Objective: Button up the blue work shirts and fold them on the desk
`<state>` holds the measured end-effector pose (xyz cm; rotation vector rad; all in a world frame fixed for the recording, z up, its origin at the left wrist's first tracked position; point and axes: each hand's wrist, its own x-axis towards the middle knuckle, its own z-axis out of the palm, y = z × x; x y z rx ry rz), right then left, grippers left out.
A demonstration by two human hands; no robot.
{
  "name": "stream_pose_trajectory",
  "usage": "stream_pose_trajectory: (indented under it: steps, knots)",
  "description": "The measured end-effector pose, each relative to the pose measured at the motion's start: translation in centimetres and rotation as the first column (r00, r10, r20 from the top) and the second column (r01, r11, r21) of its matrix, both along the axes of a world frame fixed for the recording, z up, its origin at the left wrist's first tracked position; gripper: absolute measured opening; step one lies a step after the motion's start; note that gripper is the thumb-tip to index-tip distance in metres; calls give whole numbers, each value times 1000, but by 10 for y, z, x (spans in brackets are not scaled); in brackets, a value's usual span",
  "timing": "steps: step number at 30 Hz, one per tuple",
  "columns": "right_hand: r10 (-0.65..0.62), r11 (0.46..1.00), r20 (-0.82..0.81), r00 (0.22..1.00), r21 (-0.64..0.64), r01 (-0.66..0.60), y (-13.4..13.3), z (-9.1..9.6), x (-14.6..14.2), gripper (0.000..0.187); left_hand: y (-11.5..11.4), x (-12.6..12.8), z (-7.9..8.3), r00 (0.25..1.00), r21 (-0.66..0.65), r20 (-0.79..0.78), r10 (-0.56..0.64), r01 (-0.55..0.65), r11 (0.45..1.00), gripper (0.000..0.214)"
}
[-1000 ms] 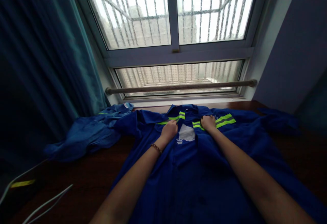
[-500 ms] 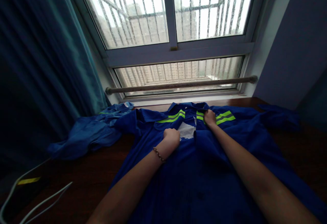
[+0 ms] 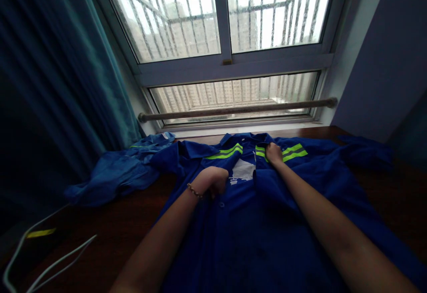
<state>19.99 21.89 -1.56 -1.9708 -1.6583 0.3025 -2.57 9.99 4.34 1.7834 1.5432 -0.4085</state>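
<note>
A blue work jacket (image 3: 267,239) with yellow-green and grey reflective stripes lies spread out, collar toward the window. Its front is partly open at the chest, and a white patch with some lettering shows inside. My right hand (image 3: 274,154) is closed on the front edge beside the right stripe. My left hand (image 3: 215,179), a beaded bracelet on its wrist, bends down over the opposite front edge with fingers curled against the cloth. Just below those fingers shows a button (image 3: 221,204). The fingertips of both hands are mostly hidden.
A second, crumpled blue garment (image 3: 123,172) lies at the left on the dark wooden surface (image 3: 133,215). White cables (image 3: 63,262) run at the lower left. Blue curtains (image 3: 66,61) hang on the left; a rail (image 3: 233,111) crosses the barred window.
My left hand has shifted slightly left and toward me, its wrist turning so the fingers point down; the button now shows below it. My right hand keeps its place on the jacket.
</note>
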Motion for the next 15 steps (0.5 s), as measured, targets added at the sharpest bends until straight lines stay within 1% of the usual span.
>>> stream_pose_trajectory:
  steps: [2,4,6,8,9,10,11,12,13,14,15]
  knots:
    - [-7,1000,7,1000,16,7,-2,2,-1,42,-4,2,16,977,-93,178,-118,136,986,13]
    - [-25,999,21,999,48,24,-5,5,-3,41,-9,7,32,899,-135,372,-230,298,945,10]
    - [-54,995,31,998,89,51,-8,9,-4,42,-15,12,43,830,-179,480,-286,412,894,16]
    - [-69,991,28,997,113,65,-9,15,-4,44,-17,17,45,798,-237,517,-310,481,844,24]
    - [-67,991,23,997,116,64,-8,18,-3,44,-17,20,44,790,-245,524,-319,498,832,27]
    - [-62,992,18,998,114,59,-6,22,-2,44,-15,22,40,786,-213,525,-326,493,843,30]
    - [-55,993,14,998,109,53,-4,26,0,44,-12,25,34,788,-130,519,-331,455,881,32]
    - [-48,994,13,999,104,47,-2,29,1,44,-8,28,26,803,7,498,-328,375,927,34]
    - [-43,994,14,999,97,42,1,32,3,45,-3,30,17,830,188,460,-314,254,949,35]
    - [-37,995,17,999,90,35,4,34,4,45,2,32,7,866,389,412,-284,114,914,36]
    - [-25,996,21,999,80,23,6,35,4,46,6,34,-4,902,573,359,-240,-9,820,37]
